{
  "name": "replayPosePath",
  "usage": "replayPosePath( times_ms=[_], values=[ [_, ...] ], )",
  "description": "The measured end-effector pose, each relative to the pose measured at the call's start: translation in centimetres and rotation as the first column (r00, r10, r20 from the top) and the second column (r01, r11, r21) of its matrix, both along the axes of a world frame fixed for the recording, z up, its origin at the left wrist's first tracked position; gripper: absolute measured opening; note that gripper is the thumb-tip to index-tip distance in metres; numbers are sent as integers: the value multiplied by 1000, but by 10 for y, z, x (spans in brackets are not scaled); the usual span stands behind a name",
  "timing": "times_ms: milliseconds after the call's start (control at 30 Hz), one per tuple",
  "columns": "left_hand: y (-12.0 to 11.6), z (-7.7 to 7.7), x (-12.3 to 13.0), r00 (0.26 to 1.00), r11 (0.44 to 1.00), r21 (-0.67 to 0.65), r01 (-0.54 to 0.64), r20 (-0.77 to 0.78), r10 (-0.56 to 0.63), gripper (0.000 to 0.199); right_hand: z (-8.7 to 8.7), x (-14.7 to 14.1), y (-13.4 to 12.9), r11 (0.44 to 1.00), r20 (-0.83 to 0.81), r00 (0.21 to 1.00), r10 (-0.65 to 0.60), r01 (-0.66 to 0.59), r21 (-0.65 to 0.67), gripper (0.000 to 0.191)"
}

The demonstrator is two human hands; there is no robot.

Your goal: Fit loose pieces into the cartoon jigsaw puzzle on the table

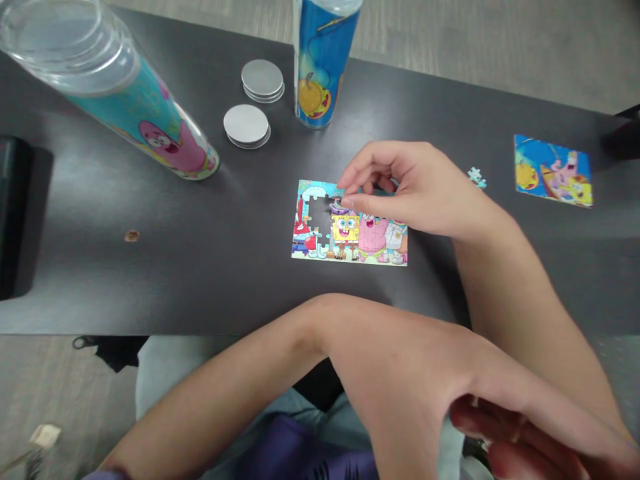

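Jigsaw [346,230]: approx. midway btwn far & near edges of dark surface [200,273]; part-built, gap L of ctr, surface showing thru.
R hand [423,187]: over jigsaw's far edge; thumb & index tips v. close, I can't tell if a pc. is btwn them.
L hand [400,367]: nr my cam, by surface's near edge; fingers curled, grip's inner side hidden, so can't tell if apart or together.
Pink-starfish tube [173,143]: clear, wrapped, twd far L corner; contents I can't make out.
Blue tube [320,73]: at far edge, behind jigsaw; top cut off by frame, contents hidden by wrap.
Discs: 2 small white stacks [246,125] btwn tubes.
Loose pcs. [477,177]: just beyond R wrist.
Picture card [553,170]: flat, twd far R corner.
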State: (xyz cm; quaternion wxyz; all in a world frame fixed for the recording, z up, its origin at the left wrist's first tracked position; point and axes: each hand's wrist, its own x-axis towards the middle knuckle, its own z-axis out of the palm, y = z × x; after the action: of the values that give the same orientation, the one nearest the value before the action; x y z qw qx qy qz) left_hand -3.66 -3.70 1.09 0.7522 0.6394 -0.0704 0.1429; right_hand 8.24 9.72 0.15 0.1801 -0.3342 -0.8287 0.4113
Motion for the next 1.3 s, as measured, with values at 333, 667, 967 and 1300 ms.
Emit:
replayPosePath(
  times_ms=[333, 667, 967, 1300],
  values=[
    [44, 0, 19, 935, 921, -257, 293, 279, -220, 64, -3, 1, 0, 998, 61, 998, -3, 0, 57, 19],
    [46, 7, 11, 929, 910, -270, 313, 284, -236, 51, -8, -3, -1, 990, 52, 996, -78, 71, 123, 19],
    [51, 11, 7, 945, 915, -281, 290, 233, -229, 57, 9, 12, 5, 938, -8, 973, -232, 226, 261, 14],
    [54, 19, 30, 992, 992, -31, 119, -29, -119, 68, 23, 73, 30, 706, -3, 870, -493, 402, 584, 12]
  ],
)
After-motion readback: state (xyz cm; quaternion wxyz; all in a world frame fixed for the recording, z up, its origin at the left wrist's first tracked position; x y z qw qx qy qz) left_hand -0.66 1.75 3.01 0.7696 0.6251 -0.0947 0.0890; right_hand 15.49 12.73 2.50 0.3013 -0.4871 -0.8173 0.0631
